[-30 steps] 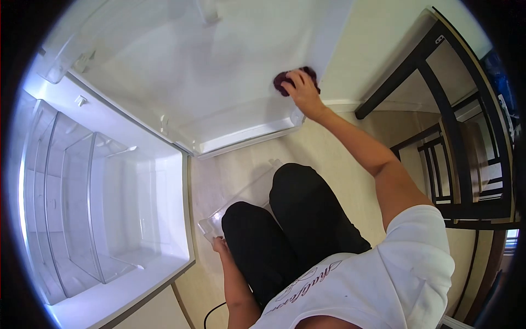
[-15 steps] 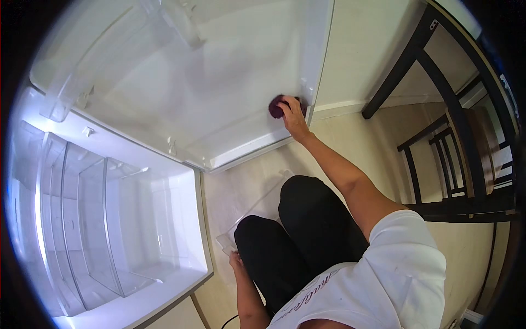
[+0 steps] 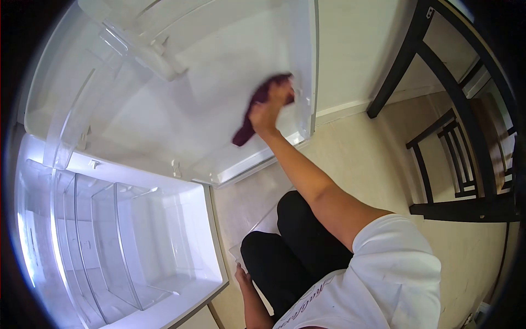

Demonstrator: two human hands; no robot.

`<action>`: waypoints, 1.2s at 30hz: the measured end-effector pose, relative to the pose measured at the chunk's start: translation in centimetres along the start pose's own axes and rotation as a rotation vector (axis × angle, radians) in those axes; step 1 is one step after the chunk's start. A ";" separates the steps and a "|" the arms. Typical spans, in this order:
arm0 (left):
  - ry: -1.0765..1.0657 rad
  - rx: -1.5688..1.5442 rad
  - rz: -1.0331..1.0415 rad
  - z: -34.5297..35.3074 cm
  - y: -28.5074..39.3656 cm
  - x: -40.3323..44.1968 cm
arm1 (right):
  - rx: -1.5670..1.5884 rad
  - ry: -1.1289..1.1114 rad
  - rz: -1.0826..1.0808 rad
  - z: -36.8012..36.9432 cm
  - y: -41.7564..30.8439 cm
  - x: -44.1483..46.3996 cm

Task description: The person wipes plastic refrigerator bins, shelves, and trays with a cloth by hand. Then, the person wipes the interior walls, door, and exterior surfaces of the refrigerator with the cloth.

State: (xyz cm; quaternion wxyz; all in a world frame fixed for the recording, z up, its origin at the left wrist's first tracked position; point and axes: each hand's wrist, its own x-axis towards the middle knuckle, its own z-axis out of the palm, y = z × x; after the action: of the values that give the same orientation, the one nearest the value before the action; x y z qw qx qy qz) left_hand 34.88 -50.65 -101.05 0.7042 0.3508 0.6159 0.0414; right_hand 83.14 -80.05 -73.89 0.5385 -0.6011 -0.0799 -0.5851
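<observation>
My right hand (image 3: 271, 107) presses a dark maroon cloth (image 3: 245, 131) against the white inner face of the open refrigerator door (image 3: 219, 93). The cloth is stretched out below and left of my fingers, and both are a little blurred by motion. Low beside my knee, my left hand (image 3: 242, 276) is closed at the near corner of a clear plastic panel (image 3: 235, 252). My legs cover most of that panel, and part of the left hand's grip is hard to see.
The lit refrigerator compartment (image 3: 164, 230) with clear shelves (image 3: 118, 241) opens at the left. Clear door bins (image 3: 118, 41) jut from the door's upper left. A dark wooden chair (image 3: 455, 98) stands at the right on the pale floor (image 3: 350, 148).
My right hand has moved left and slightly up across the door. The cloth, bunched before, now spreads longer under it. My view has shifted a little; the left hand stays by the knee.
</observation>
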 end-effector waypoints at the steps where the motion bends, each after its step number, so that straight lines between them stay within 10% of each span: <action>1: 0.005 0.002 0.006 -0.4 0.3 -1.2 | -0.172 -0.039 0.146 -1.9 1.1 -2.6; 4: -0.075 0.022 0.100 0.5 1.3 -3.8 | -0.623 -0.147 0.651 -3.9 3.6 -9.5; 7: 0.182 0.169 -0.006 1.2 2.6 -5.6 | -0.143 0.137 1.594 -3.5 7.1 -10.8; 12: 0.154 0.491 0.276 6.4 6.8 -11.8 | 0.115 -0.005 1.491 -8.8 2.4 -7.0; 14: 0.120 0.496 0.504 8.8 7.5 -12.3 | 0.122 -0.205 1.023 -11.5 -2.3 -3.1; 18: -0.064 0.449 0.666 12.9 8.7 -11.6 | -0.209 0.121 0.388 -13.8 -5.9 4.4; 30: -0.236 0.334 0.573 17.9 8.8 -21.2 | 0.154 0.116 0.893 -14.2 3.2 0.6; 36: -0.240 0.387 0.634 18.9 9.8 -22.5 | 0.076 0.086 0.447 -10.3 -2.9 11.4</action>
State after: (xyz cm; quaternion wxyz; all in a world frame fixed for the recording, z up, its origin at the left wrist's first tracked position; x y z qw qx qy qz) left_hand 50.12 -62.68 -76.91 0.6444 0.6523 0.3867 0.0985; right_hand 78.13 -92.60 -66.04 0.6799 -0.5576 0.0561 -0.4730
